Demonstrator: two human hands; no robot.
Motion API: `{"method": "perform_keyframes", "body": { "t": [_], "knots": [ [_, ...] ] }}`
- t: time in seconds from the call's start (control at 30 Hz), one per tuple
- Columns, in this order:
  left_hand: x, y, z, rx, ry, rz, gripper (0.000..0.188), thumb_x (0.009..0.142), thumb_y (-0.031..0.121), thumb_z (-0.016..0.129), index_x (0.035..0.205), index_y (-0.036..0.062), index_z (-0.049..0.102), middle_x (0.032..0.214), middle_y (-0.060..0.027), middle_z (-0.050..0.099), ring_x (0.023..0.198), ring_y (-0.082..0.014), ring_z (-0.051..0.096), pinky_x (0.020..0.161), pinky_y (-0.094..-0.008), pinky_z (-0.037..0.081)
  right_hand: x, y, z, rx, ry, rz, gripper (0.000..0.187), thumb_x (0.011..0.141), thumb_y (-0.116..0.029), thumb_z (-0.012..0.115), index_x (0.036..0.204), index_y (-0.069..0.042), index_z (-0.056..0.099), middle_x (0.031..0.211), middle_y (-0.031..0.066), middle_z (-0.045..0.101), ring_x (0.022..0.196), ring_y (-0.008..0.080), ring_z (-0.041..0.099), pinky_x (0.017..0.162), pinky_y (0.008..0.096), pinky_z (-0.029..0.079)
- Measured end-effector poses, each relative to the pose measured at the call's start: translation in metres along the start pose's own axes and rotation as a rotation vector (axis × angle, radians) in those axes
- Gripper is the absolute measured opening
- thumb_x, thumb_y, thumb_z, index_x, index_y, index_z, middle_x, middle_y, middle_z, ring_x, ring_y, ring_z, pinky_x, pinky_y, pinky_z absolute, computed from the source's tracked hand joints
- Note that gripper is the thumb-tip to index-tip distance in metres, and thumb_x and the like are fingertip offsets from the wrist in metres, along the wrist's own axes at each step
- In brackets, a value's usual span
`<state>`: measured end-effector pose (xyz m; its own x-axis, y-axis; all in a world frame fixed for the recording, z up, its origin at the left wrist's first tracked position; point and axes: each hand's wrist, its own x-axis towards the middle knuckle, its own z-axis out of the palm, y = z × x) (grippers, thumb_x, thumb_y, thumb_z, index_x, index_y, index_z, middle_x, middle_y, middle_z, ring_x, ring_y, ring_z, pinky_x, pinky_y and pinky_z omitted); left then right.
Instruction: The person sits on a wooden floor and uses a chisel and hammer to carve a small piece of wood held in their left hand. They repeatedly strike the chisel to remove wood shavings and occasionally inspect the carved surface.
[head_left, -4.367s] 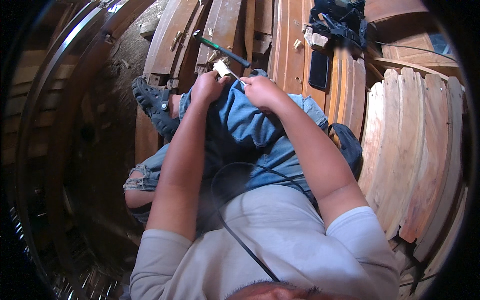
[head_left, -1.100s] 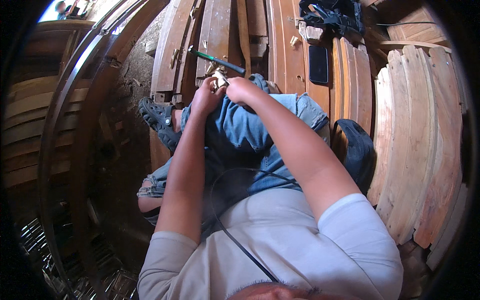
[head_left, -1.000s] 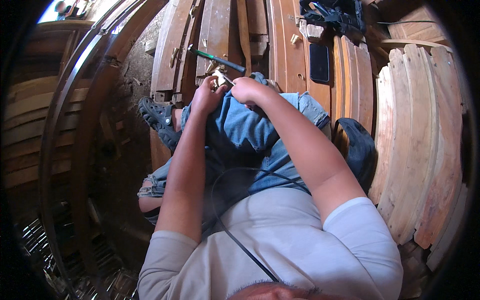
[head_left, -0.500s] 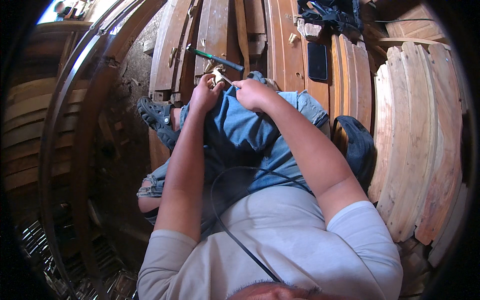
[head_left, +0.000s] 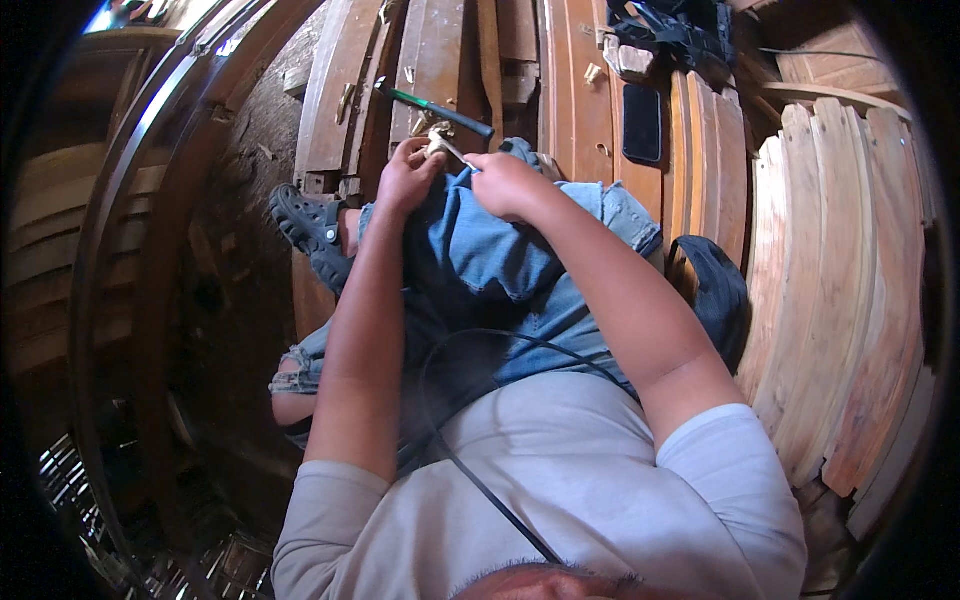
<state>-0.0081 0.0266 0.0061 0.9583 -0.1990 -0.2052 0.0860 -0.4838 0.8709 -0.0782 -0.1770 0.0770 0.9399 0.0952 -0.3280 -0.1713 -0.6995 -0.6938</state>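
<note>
- Curved wooden planks [head_left: 860,290] cover the right side, pale ones lying side by side; darker boards [head_left: 440,60] run along the top.
- The person sits among them in a grey shirt [head_left: 560,480] and blue denim shorts [head_left: 500,270], with a thin black cable [head_left: 470,470] looping across the lap and shirt.
- A dark cap [head_left: 715,295] lies on the planks just beside the right thigh.
- A black sandal [head_left: 310,232] is on the foot at the left, resting near a dark board.
- A black phone [head_left: 641,122] lies flat on a board at the top, near a heap of black gear [head_left: 675,30].
- A tool with a green shaft and black grip [head_left: 440,108] lies slanted on the boards just beyond the hands.
- The left hand [head_left: 408,178] is curled shut, fingertips pinched on a small pale piece [head_left: 437,143] held above the raised knee.
- The right hand [head_left: 508,183] is closed in a fist around a thin pale rod [head_left: 458,156], whose tip meets the small piece; what the rod is cannot be told.
</note>
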Motion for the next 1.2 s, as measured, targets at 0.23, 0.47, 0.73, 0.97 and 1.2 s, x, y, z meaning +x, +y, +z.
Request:
{"method": "perform_keyframes", "body": {
  "t": [0.23, 0.47, 0.73, 0.97, 1.2],
  "knots": [
    [-0.006, 0.016, 0.0, 0.2, -0.01, -0.036, 0.063, 0.087, 0.047, 0.086, 0.135, 0.0107, 0.068, 0.124, -0.0195, 0.078, 0.116, -0.0339, 0.075, 0.1, -0.0416, 0.058, -0.018, -0.026, -0.029, 0.029, -0.119, 0.165, 0.055, 0.098, -0.013, 0.048, 0.151, -0.01, 0.061, 0.13, 0.0284, 0.071, 0.117, 0.0416, 0.071, 0.101, 0.0446, 0.055],
    [-0.006, 0.013, -0.001, 0.217, -0.018, -0.034, 0.063, 0.087, 0.046, 0.086, 0.136, 0.0105, 0.068, 0.126, -0.0217, 0.076, 0.117, -0.0346, 0.074, 0.101, -0.0422, 0.057, -0.005, -0.045, -0.027, -0.183, -0.186, 0.131, 0.058, 0.094, -0.012, 0.051, 0.151, -0.006, 0.061, 0.139, 0.026, 0.068, 0.125, 0.0423, 0.068, 0.107, 0.0452, 0.053],
    [-0.005, 0.011, 0.001, 0.186, -0.045, -0.025, 0.061, 0.087, 0.044, 0.086, 0.135, 0.0116, 0.067, 0.129, -0.0211, 0.076, 0.121, -0.0358, 0.072, 0.102, -0.043, 0.056, 0.052, -0.026, 0.004, -0.333, -0.164, 0.076, 0.053, 0.101, -0.02, 0.053, 0.152, -0.003, 0.058, 0.135, 0.0288, 0.069, 0.122, 0.0446, 0.068, 0.105, 0.0471, 0.054],
    [-0.009, 0.018, -0.004, 0.161, -0.069, -0.061, 0.062, 0.087, 0.041, 0.087, 0.134, 0.0072, 0.066, 0.135, -0.0239, 0.072, 0.125, -0.0361, 0.071, 0.105, -0.0429, 0.055, 0.005, -0.028, -0.033, -0.289, -0.224, 0.067, 0.053, 0.098, -0.017, 0.051, 0.149, -0.005, 0.061, 0.141, 0.0262, 0.067, 0.128, 0.0411, 0.066, 0.11, 0.0459, 0.052],
    [-0.01, 0.023, -0.003, 0.174, -0.032, -0.092, 0.065, 0.086, 0.045, 0.089, 0.132, 0.0068, 0.063, 0.136, -0.0235, 0.072, 0.128, -0.0377, 0.069, 0.106, -0.0441, 0.054, -0.019, -0.03, -0.034, -0.224, -0.14, 0.088, 0.054, 0.102, -0.016, 0.046, 0.154, -0.011, 0.058, 0.138, 0.0284, 0.067, 0.126, 0.0428, 0.066, 0.11, 0.0465, 0.051]
  ]
}}
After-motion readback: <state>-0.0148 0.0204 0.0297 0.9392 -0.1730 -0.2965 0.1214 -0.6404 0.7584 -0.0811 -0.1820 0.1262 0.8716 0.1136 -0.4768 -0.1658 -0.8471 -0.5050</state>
